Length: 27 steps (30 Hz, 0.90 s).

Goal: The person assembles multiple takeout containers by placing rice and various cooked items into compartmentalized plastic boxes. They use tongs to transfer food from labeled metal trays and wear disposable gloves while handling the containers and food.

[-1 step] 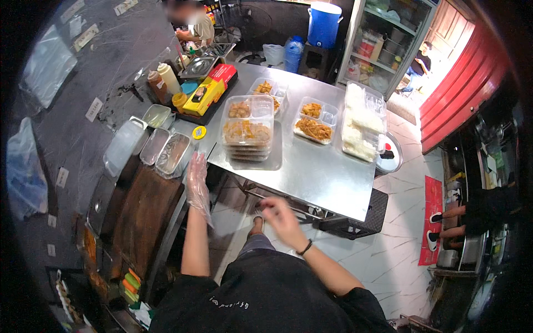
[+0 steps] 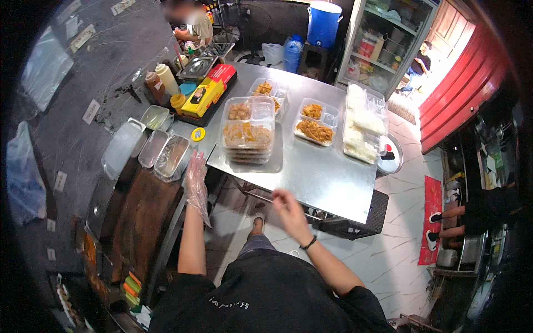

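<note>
My left hand [image 2: 196,180], in a clear plastic glove, reaches forward with its fingers stretched out and nothing visible in them. Just beyond its fingertips are a metal tray with a wrapped, shiny lining [image 2: 171,157] and a round yellow lid [image 2: 198,134]. My bare right hand [image 2: 290,211] hangs in the air before the steel table's near edge, its fingers slightly blurred, loosely bent and apart, with nothing seen in it. Closest on the table [image 2: 327,177] stands a stack of clear compartment containers [image 2: 247,130] with brownish food. Another container [image 2: 315,123] with rice and shredded food sits to its right.
Rice-filled containers [image 2: 363,125] stand at the table's right end. A yellow and red box [image 2: 204,97] and sauce bottles [image 2: 166,77] are at the left back. A dark crate [image 2: 366,216] sits under the table. Another person [image 2: 194,30] works at the far left.
My right hand has moved slightly forward and to the right, toward the table edge. My left hand has barely moved, and the view has shifted a little.
</note>
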Each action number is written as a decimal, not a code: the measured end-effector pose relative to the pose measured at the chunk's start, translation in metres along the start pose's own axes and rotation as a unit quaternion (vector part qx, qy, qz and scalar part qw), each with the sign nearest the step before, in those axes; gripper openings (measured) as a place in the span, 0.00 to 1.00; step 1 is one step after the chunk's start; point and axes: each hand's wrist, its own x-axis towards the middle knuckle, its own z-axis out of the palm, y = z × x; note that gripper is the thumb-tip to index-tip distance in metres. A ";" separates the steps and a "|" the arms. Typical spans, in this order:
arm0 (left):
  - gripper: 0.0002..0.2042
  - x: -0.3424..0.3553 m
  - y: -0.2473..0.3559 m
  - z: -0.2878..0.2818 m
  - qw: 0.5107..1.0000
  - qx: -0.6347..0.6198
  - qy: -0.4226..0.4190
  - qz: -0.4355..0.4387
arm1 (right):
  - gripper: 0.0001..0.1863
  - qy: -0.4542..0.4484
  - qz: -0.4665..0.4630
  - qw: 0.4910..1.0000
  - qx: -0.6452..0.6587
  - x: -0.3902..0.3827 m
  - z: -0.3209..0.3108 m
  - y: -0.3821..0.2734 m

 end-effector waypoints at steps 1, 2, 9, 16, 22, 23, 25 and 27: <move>0.33 0.020 -0.003 -0.002 0.999 0.022 -0.009 -0.024 | 0.19 0.040 0.037 0.999 -0.003 0.028 -0.009 0.025; 0.34 0.044 -0.011 -0.004 0.998 0.044 -0.018 -0.047 | 0.22 0.072 0.065 0.995 0.024 0.055 -0.015 0.038; 0.38 0.156 -0.036 0.056 0.950 0.264 -0.157 -0.054 | 0.35 0.192 0.112 0.975 0.013 0.223 -0.002 0.101; 0.31 0.190 -0.005 0.060 0.913 0.330 -0.216 -0.105 | 0.37 0.087 0.134 0.987 0.022 0.250 0.025 0.096; 0.38 0.219 -0.044 0.041 0.927 0.263 -0.263 -0.048 | 0.35 0.114 0.207 0.965 0.111 0.244 0.034 0.091; 0.40 0.221 -0.051 0.040 0.935 0.247 -0.254 -0.033 | 0.39 0.100 0.223 0.957 0.155 0.244 0.031 0.093; 0.46 0.228 -0.059 0.030 0.939 0.103 -0.272 -0.185 | 0.50 0.072 0.253 0.934 0.243 0.242 0.024 0.098; 0.46 0.233 -0.066 0.027 0.916 0.067 -0.298 -0.260 | 0.52 0.046 0.276 0.914 0.294 0.245 0.019 0.098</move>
